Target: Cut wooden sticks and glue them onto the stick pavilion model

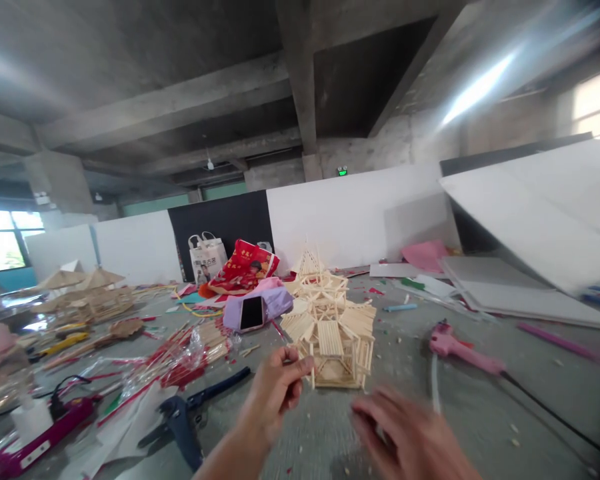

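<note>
A small pagoda-like model built of pale wooden sticks (330, 327) stands on the grey floor in the middle. My left hand (276, 390) is just in front of its lower left corner, fingers pinched together on a thin stick that stands at the model's edge. My right hand (405, 437) hovers low at the bottom right of the model, blurred by motion, fingers stretched forward and apart, holding nothing that I can see.
A pink glue gun (455, 347) with a black cord lies to the right. A dark blue glue gun (185, 417) and packs of sticks (180, 353) lie left. A phone on a purple pouch (255, 310), a red bag (240, 270), another stick model (87, 297) and white boards (530, 227) surround.
</note>
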A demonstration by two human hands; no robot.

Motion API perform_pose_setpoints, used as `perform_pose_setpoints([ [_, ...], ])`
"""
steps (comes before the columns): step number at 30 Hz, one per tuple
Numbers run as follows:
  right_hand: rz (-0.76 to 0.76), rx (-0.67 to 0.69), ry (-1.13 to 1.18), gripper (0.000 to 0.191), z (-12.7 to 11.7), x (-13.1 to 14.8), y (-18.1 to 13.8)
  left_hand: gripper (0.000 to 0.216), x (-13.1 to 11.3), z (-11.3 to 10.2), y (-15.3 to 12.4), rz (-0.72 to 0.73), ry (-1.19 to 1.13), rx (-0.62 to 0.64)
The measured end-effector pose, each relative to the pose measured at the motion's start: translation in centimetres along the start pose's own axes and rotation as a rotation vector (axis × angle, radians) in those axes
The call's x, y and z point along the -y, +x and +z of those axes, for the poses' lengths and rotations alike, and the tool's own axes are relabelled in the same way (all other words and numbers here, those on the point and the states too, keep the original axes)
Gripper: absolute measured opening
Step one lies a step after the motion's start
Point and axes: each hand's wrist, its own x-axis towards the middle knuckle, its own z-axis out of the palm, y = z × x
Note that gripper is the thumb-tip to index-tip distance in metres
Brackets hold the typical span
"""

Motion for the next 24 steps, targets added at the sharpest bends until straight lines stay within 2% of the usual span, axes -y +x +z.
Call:
perform_pose_setpoints([
  [2,-0.015,-0.025,-0.004,0.022,0.2,1.2,3.0,0.040,0.4,0.0,-0.2,0.020,-0.019,0.001],
  [5,0.083,-0.004,0.083,0.020,0.6,1.8,6.3,0.042,1.1,-0.1,-0.4,0.064,-0.038,-0.002],
  [10,0.448,0.301,0.533,0.019,1.1,1.6,8.5,0.044,1.7,-0.5,-0.2,0.098,-0.069,0.055],
  [12,0.535,0.355,0.613,0.018,1.1,1.7,9.0,0.043,1.6,-0.6,-0.1,0.102,-0.072,0.072],
  [15,0.592,0.350,0.641,0.021,1.1,1.7,9.9,0.038,1.5,-0.9,0.0,0.123,-0.038,0.053],
  [19,0.661,0.266,0.623,0.024,1.5,0.9,11.4,0.037,1.7,-1.1,0.0,0.097,0.035,0.070],
  [24,0.701,0.252,0.621,0.022,2.4,0.6,12.0,0.029,2.3,-0.5,0.2,0.074,-0.038,0.082],
])
